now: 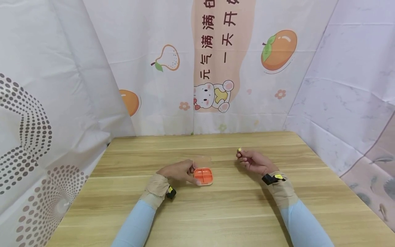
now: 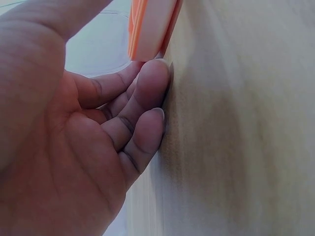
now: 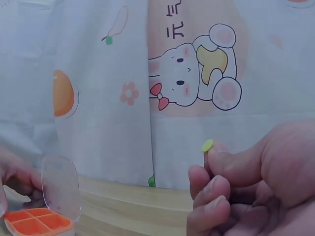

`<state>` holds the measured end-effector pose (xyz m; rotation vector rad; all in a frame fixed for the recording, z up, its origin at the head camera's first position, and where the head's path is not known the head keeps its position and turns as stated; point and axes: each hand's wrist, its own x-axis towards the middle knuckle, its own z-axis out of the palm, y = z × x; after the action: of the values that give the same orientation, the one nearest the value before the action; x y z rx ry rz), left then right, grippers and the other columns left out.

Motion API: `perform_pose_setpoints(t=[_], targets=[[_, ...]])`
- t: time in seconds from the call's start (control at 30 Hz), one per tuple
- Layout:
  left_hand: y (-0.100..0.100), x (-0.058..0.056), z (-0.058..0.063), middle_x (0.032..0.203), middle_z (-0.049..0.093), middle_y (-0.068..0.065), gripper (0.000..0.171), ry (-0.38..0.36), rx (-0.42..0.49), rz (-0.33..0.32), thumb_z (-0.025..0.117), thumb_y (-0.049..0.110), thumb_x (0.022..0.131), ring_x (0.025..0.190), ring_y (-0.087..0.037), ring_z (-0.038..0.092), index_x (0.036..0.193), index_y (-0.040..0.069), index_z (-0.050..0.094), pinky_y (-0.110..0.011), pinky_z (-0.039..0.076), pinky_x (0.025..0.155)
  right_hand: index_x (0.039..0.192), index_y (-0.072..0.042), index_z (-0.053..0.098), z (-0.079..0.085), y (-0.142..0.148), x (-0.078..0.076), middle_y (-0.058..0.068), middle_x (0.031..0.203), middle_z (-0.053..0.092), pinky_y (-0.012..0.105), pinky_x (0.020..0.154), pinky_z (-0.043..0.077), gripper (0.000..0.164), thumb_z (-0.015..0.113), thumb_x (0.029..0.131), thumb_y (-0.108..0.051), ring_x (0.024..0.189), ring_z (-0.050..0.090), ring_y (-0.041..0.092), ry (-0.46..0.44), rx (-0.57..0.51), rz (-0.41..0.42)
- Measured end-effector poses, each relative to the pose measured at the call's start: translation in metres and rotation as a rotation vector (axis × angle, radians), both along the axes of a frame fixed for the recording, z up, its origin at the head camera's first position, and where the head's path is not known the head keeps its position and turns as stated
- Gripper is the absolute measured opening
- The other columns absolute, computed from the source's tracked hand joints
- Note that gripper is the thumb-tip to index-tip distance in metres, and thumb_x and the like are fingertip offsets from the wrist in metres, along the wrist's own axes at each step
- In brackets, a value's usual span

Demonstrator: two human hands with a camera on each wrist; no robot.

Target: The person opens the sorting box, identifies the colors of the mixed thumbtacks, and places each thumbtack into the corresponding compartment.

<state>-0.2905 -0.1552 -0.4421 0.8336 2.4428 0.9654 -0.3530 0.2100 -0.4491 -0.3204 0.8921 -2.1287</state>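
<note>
A small orange pill box (image 1: 203, 176) with a cross-shaped divider lies on the table, its clear lid (image 3: 61, 189) raised at the far side. My left hand (image 1: 180, 171) holds the box at its left side, thumb near the front and fingers behind; in the left wrist view the fingertips (image 2: 151, 83) touch the tabletop beside the box's white base. Off to the right, my right hand (image 1: 254, 162) is lifted above the table. Between its thumb and index finger it pinches a small round yellow tablet (image 3: 207, 145). Bare orange floors show in the box's compartments.
The wood-grain table (image 1: 216, 216) extends around both hands. A printed curtain (image 1: 172, 89) hangs along its back edge, with more fabric at the left and right sides. Both wrists carry strapped black cameras.
</note>
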Motion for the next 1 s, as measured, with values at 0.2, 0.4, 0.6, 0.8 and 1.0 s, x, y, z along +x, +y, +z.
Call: perform_pose_setpoints(t=[0.2, 0.4, 0.6, 0.8, 1.0], targets=[[0.0, -0.001, -0.002, 0.096, 0.054, -0.01, 0.06, -0.006, 0.007, 0.012, 0.082, 0.04, 0.076, 0.08, -0.014, 0.046, 0.112, 0.006, 0.05, -0.025, 0.042, 0.069, 0.103, 0.0, 0.057, 0.001, 0.002, -0.001, 0.005, 0.096, 0.053, 0.018, 0.062, 0.034, 0.034, 0.025, 0.109, -0.006, 0.073, 0.033, 0.006, 0.054, 0.021, -0.02], [0.0, 0.0, -0.001, 0.097, 0.053, -0.01, 0.062, 0.003, -0.008, 0.014, 0.083, 0.042, 0.075, 0.081, -0.015, 0.047, 0.113, 0.006, 0.049, -0.025, 0.043, 0.069, 0.101, -0.002, 0.063, 0.007, 0.0, 0.002, 0.006, 0.085, 0.059, 0.023, 0.057, 0.035, 0.021, 0.049, 0.104, -0.017, 0.063, 0.042, 0.007, 0.375, 0.517, -0.262], [0.0, -0.001, 0.001, 0.097, 0.054, -0.007, 0.064, 0.01, -0.029, 0.023, 0.083, 0.044, 0.073, 0.083, -0.015, 0.048, 0.113, 0.007, 0.05, -0.025, 0.044, 0.071, 0.114, 0.008, 0.063, 0.016, -0.01, 0.007, 0.024, 0.097, 0.06, 0.039, 0.062, 0.045, 0.043, 0.061, 0.098, -0.032, 0.074, 0.051, 0.031, 0.815, 1.046, -0.406], [-0.001, -0.002, -0.001, 0.098, 0.053, -0.006, 0.063, 0.003, -0.034, 0.036, 0.083, 0.043, 0.073, 0.084, -0.015, 0.048, 0.114, 0.008, 0.05, -0.025, 0.044, 0.072, 0.104, -0.003, 0.07, 0.013, -0.019, 0.005, 0.017, 0.097, 0.067, 0.035, 0.069, 0.047, 0.031, 0.063, 0.096, -0.032, 0.082, 0.057, 0.025, 1.02, 1.189, -0.457], [-0.001, -0.001, -0.002, 0.097, 0.054, -0.006, 0.062, 0.002, -0.031, 0.034, 0.083, 0.043, 0.073, 0.084, -0.014, 0.048, 0.113, 0.008, 0.05, -0.025, 0.044, 0.072, 0.1, -0.009, 0.071, 0.006, -0.02, 0.005, 0.008, 0.094, 0.068, 0.033, 0.07, 0.046, 0.025, 0.065, 0.095, -0.033, 0.081, 0.058, 0.02, 1.066, 1.214, -0.48]])
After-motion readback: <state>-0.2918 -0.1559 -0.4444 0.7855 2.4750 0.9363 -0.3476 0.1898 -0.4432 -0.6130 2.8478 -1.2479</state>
